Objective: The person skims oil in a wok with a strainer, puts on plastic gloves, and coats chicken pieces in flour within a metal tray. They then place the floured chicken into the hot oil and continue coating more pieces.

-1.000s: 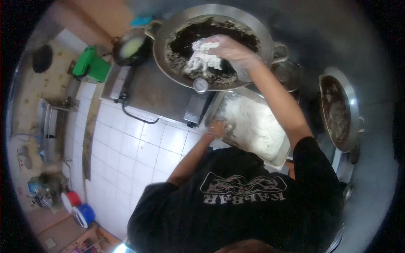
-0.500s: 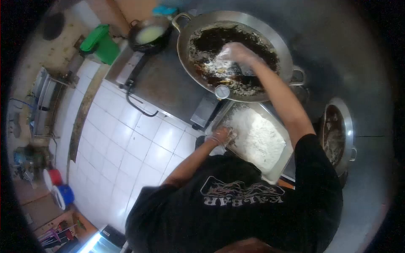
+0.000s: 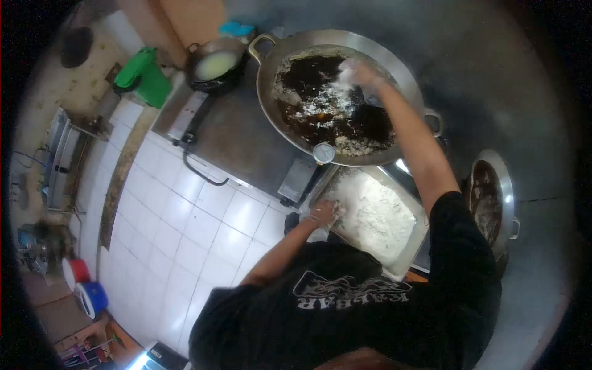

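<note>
Right hand moved across to the wok's far side.
One white floured piece floats in its dark oil; second wok beside; my left hand rests on one tray. I cannot tell either hand's fingers.

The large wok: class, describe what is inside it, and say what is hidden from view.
Dark liquid with pale floury pieces. The right hand covers part of it; what lies below the surface cannot be seen.

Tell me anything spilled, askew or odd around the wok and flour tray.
Nothing looks spilled or damaged. One oddity: the right hand is directly over the dark oil in the wok, where white floury bits float. The left hand rests on the flour at the tray's corner.
</note>
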`<state>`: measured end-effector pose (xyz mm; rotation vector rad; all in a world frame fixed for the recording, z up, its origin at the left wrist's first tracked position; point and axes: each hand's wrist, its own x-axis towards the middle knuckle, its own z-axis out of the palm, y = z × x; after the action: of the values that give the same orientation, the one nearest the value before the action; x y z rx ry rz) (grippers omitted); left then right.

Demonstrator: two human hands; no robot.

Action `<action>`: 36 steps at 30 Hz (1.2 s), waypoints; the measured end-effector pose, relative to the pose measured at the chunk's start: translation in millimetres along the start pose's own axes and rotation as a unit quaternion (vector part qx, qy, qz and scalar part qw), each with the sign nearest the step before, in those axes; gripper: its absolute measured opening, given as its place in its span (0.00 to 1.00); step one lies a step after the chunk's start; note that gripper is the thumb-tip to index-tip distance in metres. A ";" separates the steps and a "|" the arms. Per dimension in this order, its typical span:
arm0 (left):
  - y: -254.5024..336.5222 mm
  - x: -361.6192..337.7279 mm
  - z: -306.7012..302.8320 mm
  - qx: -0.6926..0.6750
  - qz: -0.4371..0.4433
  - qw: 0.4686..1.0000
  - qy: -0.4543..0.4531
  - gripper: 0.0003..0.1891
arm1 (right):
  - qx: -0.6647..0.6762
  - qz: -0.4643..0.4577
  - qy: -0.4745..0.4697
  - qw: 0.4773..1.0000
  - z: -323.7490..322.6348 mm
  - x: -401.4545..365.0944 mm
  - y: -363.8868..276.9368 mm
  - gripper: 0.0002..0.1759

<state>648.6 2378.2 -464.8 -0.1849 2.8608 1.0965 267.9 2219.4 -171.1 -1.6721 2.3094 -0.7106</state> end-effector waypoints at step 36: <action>74.2 13.7 -56.2 0.007 0.034 0.992 -0.124 0.19 | -0.084 0.365 0.045 0.926 153.4 -501.4 74.2 0.20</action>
<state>623.4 2394.1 -375.5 0.0486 2.6696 1.0287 441.6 2665.8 -397.1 -0.7004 2.8252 -0.4315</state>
